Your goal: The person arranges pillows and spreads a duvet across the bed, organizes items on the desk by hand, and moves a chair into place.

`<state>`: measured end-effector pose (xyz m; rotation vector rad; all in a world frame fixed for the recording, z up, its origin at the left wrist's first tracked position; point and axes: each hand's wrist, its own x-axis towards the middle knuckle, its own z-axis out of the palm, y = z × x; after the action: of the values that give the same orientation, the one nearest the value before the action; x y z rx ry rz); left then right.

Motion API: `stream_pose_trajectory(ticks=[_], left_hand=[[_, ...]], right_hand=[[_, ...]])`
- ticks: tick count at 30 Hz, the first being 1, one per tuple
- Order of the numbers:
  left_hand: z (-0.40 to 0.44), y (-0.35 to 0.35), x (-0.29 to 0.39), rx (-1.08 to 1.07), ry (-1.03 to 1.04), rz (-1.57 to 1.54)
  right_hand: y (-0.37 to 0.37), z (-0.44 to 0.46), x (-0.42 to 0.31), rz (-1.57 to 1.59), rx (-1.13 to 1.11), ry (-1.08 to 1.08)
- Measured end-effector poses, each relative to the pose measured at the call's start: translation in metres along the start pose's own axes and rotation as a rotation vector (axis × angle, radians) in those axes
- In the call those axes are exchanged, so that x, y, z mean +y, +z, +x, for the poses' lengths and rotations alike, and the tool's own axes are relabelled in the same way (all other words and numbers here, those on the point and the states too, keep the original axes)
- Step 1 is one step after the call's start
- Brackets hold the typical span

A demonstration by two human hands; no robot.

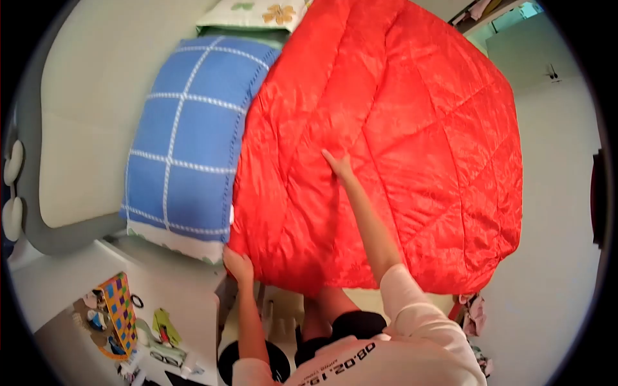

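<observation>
A shiny red quilt (pixel 412 148) with stitched lines is spread over the bed. My left hand (pixel 239 264) is at the quilt's near left corner, beside the pillow, its fingers closed on the edge. Farther in, my right hand (pixel 338 165) lies on the quilt's surface with thumb and fingers apart. A blue pillow (pixel 193 128) with white checked lines rests against the quilt's left side, its white underside showing at the near end.
Beyond the blue pillow is a flower-patterned pillow (pixel 257 14). A padded cream headboard (pixel 84 122) rises at left. On a white bedside table (pixel 199 302) stand a colourful checked box (pixel 119 312) and small items. A white door (pixel 541 58) is at the far right.
</observation>
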<state>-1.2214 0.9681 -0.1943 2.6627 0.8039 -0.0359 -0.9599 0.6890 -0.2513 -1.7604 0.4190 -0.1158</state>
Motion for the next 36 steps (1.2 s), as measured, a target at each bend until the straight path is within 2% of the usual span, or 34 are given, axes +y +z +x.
stream_pose_trajectory(ticks=[2, 3, 4, 6, 7, 9, 10, 11, 12, 13, 14, 15, 17, 19, 21, 23, 24, 26, 28, 29, 30, 31, 32, 33, 35, 36], left_hand=[[0.007, -0.018, 0.006, 0.027, 0.009, 0.033], [0.006, -0.040, 0.020, 0.088, 0.032, -0.029], [0.004, -0.053, 0.031, 0.149, 0.058, -0.094], [-0.003, -0.055, 0.036, 0.186, 0.068, -0.082], [-0.006, -0.054, 0.036, 0.240, 0.080, -0.079], [-0.013, -0.042, 0.031, 0.179, 0.141, 0.078], [-0.019, -0.044, 0.041, 0.121, 0.200, 0.071], [-0.022, -0.032, 0.034, 0.066, 0.219, 0.114], [-0.026, -0.021, 0.029, 0.034, 0.244, 0.154], [-0.027, -0.014, 0.029, 0.007, 0.269, 0.189], [-0.027, -0.009, 0.027, 0.001, 0.273, 0.189], [-0.024, -0.005, 0.023, -0.015, 0.277, 0.199], [-0.016, 0.000, 0.015, -0.035, 0.288, 0.213], [-0.010, 0.005, 0.007, -0.017, 0.317, 0.218], [-0.007, 0.004, 0.006, -0.011, 0.326, 0.229], [-0.001, 0.005, 0.007, 0.080, 0.286, 0.115], [0.001, 0.003, 0.011, 0.111, 0.273, 0.166], [0.005, 0.012, 0.010, 0.112, 0.224, 0.141], [0.011, 0.015, 0.003, 0.114, 0.182, 0.110], [0.016, 0.017, -0.003, 0.095, 0.177, 0.089], [0.019, 0.019, -0.002, 0.074, 0.176, 0.064], [0.019, 0.011, 0.004, 0.112, 0.192, 0.082], [0.017, 0.001, 0.013, 0.174, 0.246, 0.048], [0.014, -0.008, 0.020, 0.236, 0.298, 0.017], [0.011, -0.023, 0.028, 0.256, 0.291, -0.041], [0.007, -0.029, 0.029, 0.277, 0.267, -0.085]], right_hand=[[-0.010, 0.016, -0.041, -0.202, -0.052, 0.287], [-0.021, 0.017, -0.086, 0.060, -0.165, 0.053], [-0.024, 0.020, -0.106, 0.232, -0.061, -0.112], [-0.037, 0.031, -0.117, 0.251, 0.078, -0.271], [-0.041, 0.032, -0.107, 0.241, 0.089, -0.251], [-0.048, 0.019, -0.084, 0.160, 0.087, 0.001], [-0.058, -0.001, -0.078, 0.074, -0.113, 0.089], [-0.063, -0.025, -0.059, -0.051, -0.204, 0.170], [-0.067, -0.053, -0.042, 0.000, -0.366, 0.303], [-0.074, -0.089, -0.043, -0.036, -0.437, 0.434], [-0.072, -0.121, -0.028, 0.085, -0.364, 0.164], [-0.073, -0.136, 0.005, -0.083, -0.437, 0.400], [-0.062, -0.155, 0.003, -0.044, -0.287, 0.141], [-0.061, -0.112, -0.015, -0.493, -0.493, 0.221], [-0.054, -0.066, -0.018, -0.065, -0.246, -0.076], [-0.065, -0.052, -0.075, 0.120, -0.116, -0.151], [-0.068, -0.052, -0.067, 0.120, -0.113, -0.149], [-0.074, -0.056, -0.061, 0.078, -0.073, -0.006], [-0.088, -0.108, -0.058, 0.116, -0.233, 0.104], [-0.093, -0.129, -0.028, 0.055, -0.302, 0.087], [-0.106, -0.154, -0.024, 0.124, -0.539, 0.089], [-0.110, -0.177, 0.024, -0.228, -0.452, -0.051], [-0.113, -0.201, 0.036, -0.141, -0.538, 0.222], [-0.111, -0.221, 0.041, -0.345, -0.421, 0.269], [-0.107, -0.232, 0.029, -0.203, -0.457, 0.586], [-0.096, -0.230, 0.042, -0.239, -0.359, 0.337]])
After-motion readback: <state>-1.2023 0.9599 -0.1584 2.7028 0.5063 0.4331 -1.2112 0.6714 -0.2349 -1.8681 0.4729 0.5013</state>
